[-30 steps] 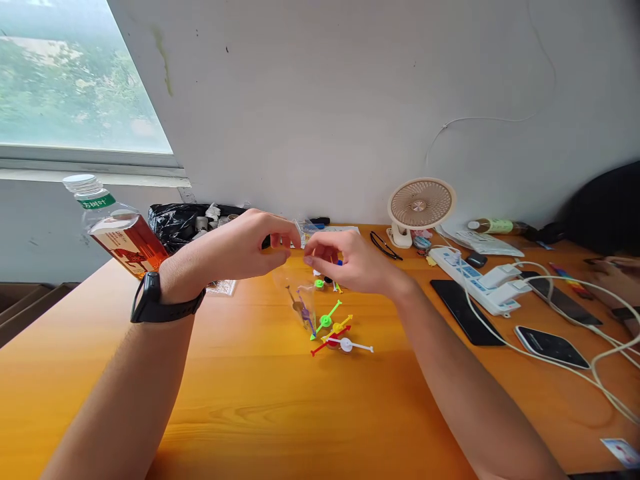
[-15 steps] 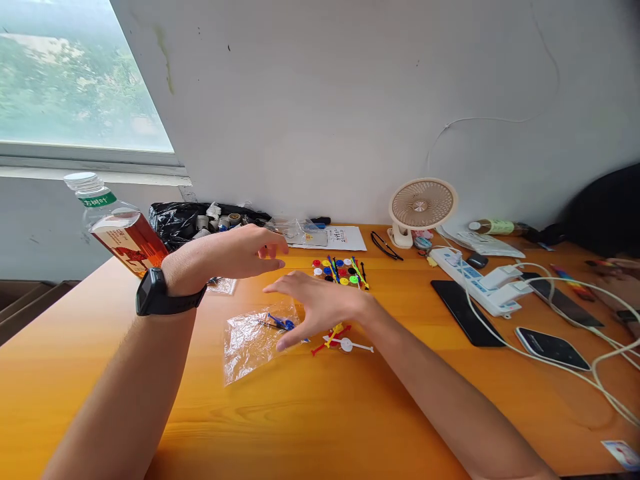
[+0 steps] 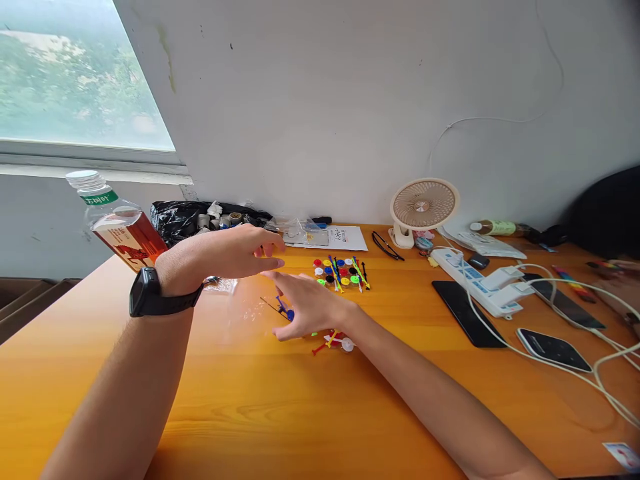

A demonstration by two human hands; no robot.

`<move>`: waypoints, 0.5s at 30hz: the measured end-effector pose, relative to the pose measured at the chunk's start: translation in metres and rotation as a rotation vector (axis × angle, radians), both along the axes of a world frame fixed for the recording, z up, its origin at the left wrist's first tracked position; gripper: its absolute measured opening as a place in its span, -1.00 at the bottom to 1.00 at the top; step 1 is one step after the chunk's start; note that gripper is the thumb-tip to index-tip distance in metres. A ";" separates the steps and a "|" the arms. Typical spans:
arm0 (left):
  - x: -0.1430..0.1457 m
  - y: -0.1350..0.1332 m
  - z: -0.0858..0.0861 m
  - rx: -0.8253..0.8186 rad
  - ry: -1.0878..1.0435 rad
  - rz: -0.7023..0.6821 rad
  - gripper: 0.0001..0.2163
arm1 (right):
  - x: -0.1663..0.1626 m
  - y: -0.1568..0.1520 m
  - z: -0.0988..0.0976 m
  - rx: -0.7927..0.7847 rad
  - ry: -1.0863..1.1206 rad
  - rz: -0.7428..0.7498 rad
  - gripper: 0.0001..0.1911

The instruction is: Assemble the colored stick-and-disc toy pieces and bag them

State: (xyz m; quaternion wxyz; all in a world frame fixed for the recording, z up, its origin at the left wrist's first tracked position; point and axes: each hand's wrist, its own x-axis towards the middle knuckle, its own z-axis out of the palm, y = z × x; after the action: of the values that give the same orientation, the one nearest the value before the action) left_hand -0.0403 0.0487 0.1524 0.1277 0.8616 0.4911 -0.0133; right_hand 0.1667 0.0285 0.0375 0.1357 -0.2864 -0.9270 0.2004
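My right hand (image 3: 306, 305) hovers low over the orange table (image 3: 300, 413), fingers spread, on or just above a clear plastic bag (image 3: 247, 313) with a blue stick piece (image 3: 285, 311) in it. Small coloured stick-and-disc pieces (image 3: 334, 341) lie just right of that hand. My left hand (image 3: 235, 252), with a black watch on the wrist, floats above the table with fingers out and nothing in it. A cluster of coloured discs and sticks (image 3: 339, 272) lies further back.
A tilted bottle (image 3: 117, 227) and a black bag (image 3: 200, 220) stand at the back left. A small fan (image 3: 423, 207), glasses (image 3: 385, 245), a power strip (image 3: 475, 277), phones (image 3: 463, 303) and cables (image 3: 575, 353) fill the right side. Another person's hand (image 3: 623, 283) is at the far right.
Both hands let go of the clear bag, which dropped flat onto the table. My right hand came down over it and shifted back a little; the left hand opened.
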 end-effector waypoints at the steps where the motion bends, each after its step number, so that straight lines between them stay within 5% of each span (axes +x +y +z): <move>1: 0.001 -0.001 0.001 -0.002 0.008 0.034 -0.48 | 0.001 0.001 0.000 -0.009 0.012 -0.028 0.03; 8: -0.002 0.000 -0.005 0.002 0.116 0.190 -0.19 | 0.007 0.012 -0.008 -0.063 0.043 -0.197 -0.27; 15: -0.013 0.022 -0.022 -0.082 0.179 0.193 -0.29 | 0.013 0.021 -0.011 -0.115 0.134 -0.295 -0.43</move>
State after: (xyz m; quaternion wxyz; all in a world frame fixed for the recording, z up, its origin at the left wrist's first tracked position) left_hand -0.0535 0.0712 0.1301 0.1191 0.7997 0.5802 -0.0978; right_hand 0.1793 0.0496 0.0261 0.2085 -0.4127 -0.8508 0.2498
